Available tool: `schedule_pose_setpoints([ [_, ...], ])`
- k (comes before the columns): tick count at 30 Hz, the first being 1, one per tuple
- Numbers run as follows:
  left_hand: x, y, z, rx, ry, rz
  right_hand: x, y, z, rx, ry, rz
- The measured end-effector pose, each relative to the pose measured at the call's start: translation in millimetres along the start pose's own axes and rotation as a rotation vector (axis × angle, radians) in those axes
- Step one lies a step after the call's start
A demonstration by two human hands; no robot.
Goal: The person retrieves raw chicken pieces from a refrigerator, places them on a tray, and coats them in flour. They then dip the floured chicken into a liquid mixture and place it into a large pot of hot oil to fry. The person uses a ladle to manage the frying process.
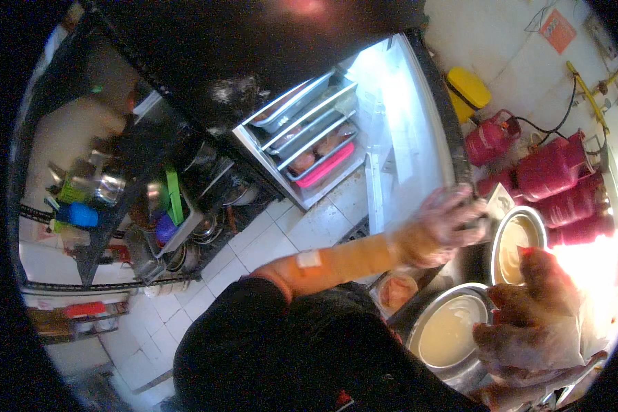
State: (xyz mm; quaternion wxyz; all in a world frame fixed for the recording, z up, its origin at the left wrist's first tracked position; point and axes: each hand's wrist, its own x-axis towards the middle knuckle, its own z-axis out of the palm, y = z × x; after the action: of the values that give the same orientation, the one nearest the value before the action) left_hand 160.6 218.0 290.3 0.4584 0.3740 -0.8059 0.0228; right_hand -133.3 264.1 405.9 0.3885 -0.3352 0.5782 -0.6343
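Note:
My left arm, in a black sleeve, stretches to the right across the view. My left hand (450, 223), wet or thinly gloved and a little blurred, has its fingers bent round the end of the open fridge door (432, 130). Inside the lit fridge (299, 192), trays of food stand on several levels, and a pink tray (326, 167) is lowest. Below the hand are two metal bowls of pale batter, one nearer (450, 329) and one farther (516, 244). Backlit brown lobed shapes (529, 323) overlap them; whether these are meat or my gloved right hand, I cannot tell.
Several dark pink gas cylinders (546, 168) with a hose and yellow pipe stand by the right wall, near a yellow container (468, 89). A tub of orange-pink food (397, 292) sits beside the nearer bowl. Racks of pans and a green-handled utensil (174, 196) are at left, over white floor tiles (240, 254).

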Motion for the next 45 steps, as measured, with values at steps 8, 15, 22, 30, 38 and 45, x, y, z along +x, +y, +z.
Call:
schedule_pose_setpoints([
  [8, 97, -26, 79, -0.275, -0.017, 0.119, -4, -22, -7, -0.069, 0.229, -0.086],
  [15, -21, -142, 115, -0.611, -0.271, -0.477, -3, -66, 7, -0.130, 0.447, -0.133],
  [22, -367, -346, 82, 0.044, -0.740, -0.984, -8, 66, 161, -0.166, 0.307, -0.007],
  [30, -378, -511, 2, -1.179, 1.404, -1.864, 20, 244, 279, -0.418, -0.330, -0.120],
  [38, -364, -514, -17, -1.074, 1.582, -1.853, 7, 266, 315, -0.425, -0.546, -0.167],
  [45, -362, -487, 41, -1.149, 1.694, -1.939, 39, 303, 371, -0.283, -0.521, 0.015],
])
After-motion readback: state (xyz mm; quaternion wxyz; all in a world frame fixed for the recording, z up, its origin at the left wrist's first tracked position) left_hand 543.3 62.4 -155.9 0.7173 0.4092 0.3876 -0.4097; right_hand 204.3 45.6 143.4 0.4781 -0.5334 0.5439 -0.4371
